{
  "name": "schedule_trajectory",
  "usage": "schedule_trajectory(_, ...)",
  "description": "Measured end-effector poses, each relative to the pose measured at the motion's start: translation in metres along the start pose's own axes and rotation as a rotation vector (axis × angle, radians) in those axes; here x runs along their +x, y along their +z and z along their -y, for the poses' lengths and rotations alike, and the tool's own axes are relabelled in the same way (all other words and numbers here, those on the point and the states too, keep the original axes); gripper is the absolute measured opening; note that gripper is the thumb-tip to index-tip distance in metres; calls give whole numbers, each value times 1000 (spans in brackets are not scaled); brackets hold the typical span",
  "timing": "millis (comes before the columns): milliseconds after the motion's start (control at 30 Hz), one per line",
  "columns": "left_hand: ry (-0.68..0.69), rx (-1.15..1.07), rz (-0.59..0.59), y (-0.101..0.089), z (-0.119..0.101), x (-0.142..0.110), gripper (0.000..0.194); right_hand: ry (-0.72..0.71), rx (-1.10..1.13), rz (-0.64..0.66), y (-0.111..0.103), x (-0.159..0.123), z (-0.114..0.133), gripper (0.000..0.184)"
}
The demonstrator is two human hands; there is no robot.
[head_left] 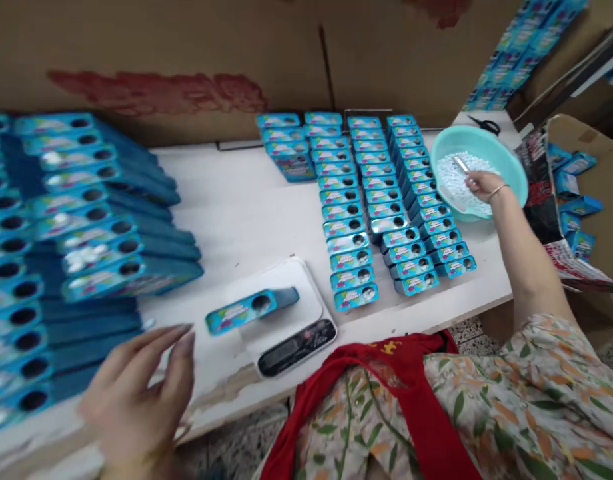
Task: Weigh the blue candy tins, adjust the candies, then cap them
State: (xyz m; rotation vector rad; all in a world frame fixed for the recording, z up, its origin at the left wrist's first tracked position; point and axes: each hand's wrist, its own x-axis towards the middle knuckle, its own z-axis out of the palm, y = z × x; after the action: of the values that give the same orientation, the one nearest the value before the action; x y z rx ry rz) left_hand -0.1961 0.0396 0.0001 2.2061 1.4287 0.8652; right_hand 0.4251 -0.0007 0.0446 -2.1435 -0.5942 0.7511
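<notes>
My right hand (481, 185) grips a small metal scoop (461, 165) over small pale pellets (459, 187) in a turquoise bowl (511, 170). At lower left, my left hand (141, 393) is in the air, blurred, fingers loosely bent and the thumb near the fingertips; I see nothing in it. It is left of a white digital scale (286, 270) with a dark display panel (296, 347). A slim blue box (239, 313), with a round hole in its top, stands on the scale. Close to my left hand are blue boxes (104, 280) with dark round holes.
Rows of similar blue boxes (346, 243) stand between scale and bowl; pale contents show in several holes. Black scissors (484, 125) lie behind the bowl. At right, an open carton (596, 167) contains more blue boxes. A cardboard wall (186, 40) runs along the table's back.
</notes>
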Motion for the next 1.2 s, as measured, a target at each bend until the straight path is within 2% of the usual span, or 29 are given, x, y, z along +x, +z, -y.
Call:
schedule_trajectory(67,46,18,-16,3,-9,-1,50,-41,50,72,10,-23,23,23)
schedule_trajectory(133,124,5,-113,6,-10,-4,22,-117,112,215,33,-48,51,15)
schedule_trajectory(167,133,3,-135,7,-7,-7,13,-169,141,294,48,-63,65,12)
schedule_trajectory(267,80,57,-75,8,1,-18,16,-323,127,634,106,-122,99,12)
schedule_trajectory(367,32,57,-45,8,2,-33,18,-449,-5,898,170,-184,117,13)
schedule_trajectory(467,20,21,-59,6,2,-48,19,-566,-129,1005,223,-218,121,9)
schedule_trajectory(567,1,-15,-61,6,6,-60,19,-737,-299,1012,254,-226,117,6)
schedule_trajectory(700,-53,-27,-48,9,11,-68,21,-883,-524,953,267,-226,115,10)
schedule_trajectory(933,-21,-83,-95,18,17,-66,19,-928,-662,916,262,-237,130,8)
schedule_trajectory(1033,-30,-90,-119,25,27,-67,20,-787,-550,955,252,-236,134,9)
schedule_trajectory(1200,-87,-109,-187,41,46,-77,21,-310,-162,1021,229,-219,124,13)
